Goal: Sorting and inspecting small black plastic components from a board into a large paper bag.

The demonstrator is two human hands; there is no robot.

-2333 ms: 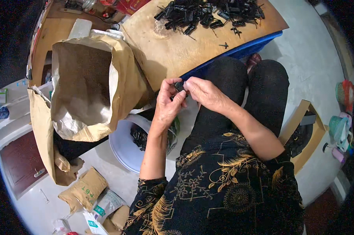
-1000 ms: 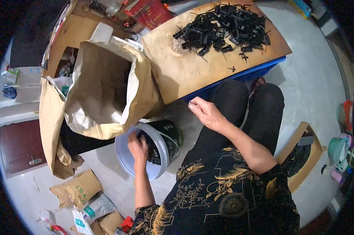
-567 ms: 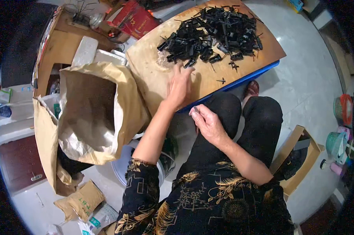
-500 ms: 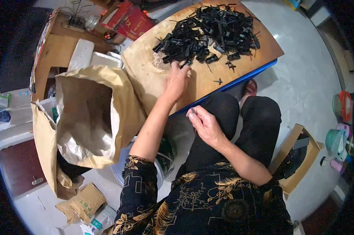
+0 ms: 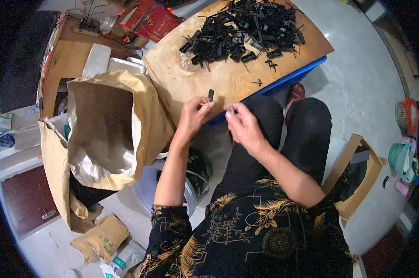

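Observation:
Between the thumb and fingers of my left hand (image 5: 195,114) stands a small black plastic part (image 5: 211,95), just above the near edge of the wooden board (image 5: 172,69). Close by on the right, over my lap, my right hand (image 5: 244,127) is closed in a pinch on a small dark object (image 5: 231,109) whose kind I cannot make out. A heap of black plastic parts (image 5: 246,32) covers the far side of the board. Two loose black pieces lie nearer: a cross-shaped one (image 5: 257,83) and another (image 5: 271,64) by the heap.
A large open brown paper sack (image 5: 147,134) with a pale lining stands at the left. Below my left forearm is a white bucket (image 5: 142,192). An open cardboard box (image 5: 337,185) sits on the floor at right. Under the board shows a blue edge (image 5: 307,74).
My left hand has drawn back from the heap toward me, now with a black plastic part in its fingers. My right hand has shifted slightly, still pinched. The view has tilted a little.

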